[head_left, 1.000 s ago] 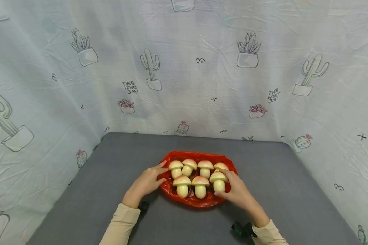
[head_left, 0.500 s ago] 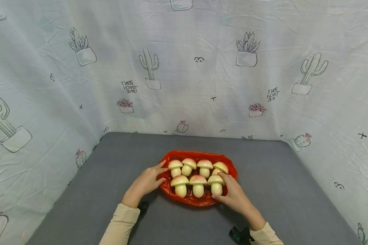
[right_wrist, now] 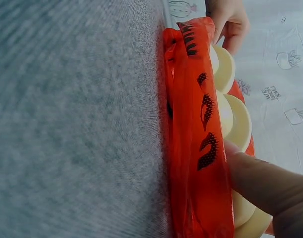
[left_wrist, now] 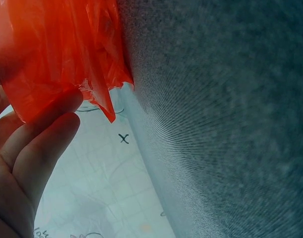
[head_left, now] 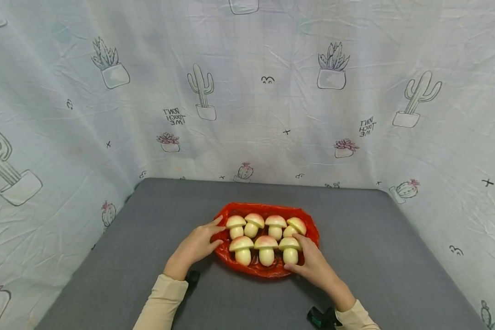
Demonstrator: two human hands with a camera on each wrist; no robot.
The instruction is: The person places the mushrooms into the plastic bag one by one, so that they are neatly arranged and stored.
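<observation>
In the head view, a red plastic bag (head_left: 268, 275) lies spread in a wide oval on the table, its rim rolled open. Several smooth pale-yellow mushrooms with pink-tinged caps sit inside in two rows. My left hand (head_left: 195, 245) rests at the bag's left rim, fingers spread and fairly straight against the red plastic (left_wrist: 57, 49). At the front right, my right hand (head_left: 315, 266) holds a mushroom (head_left: 290, 257) between thumb and fingers, the thumb low by its stem. In the right wrist view, the thumb (right_wrist: 265, 181) reaches over the rim; the other fingers are hidden.
The bag stands on a grey cloth-covered table (head_left: 165, 206). A white curtain (head_left: 247, 105) printed with cacti hangs behind and along both sides. Black wrist devices are on the left wrist (head_left: 193, 276) and the right wrist (head_left: 322, 317).
My right hand has shifted slightly left with the front-right mushroom, and the front row sits closer to the left. The left hand keeps its place on the rim.
</observation>
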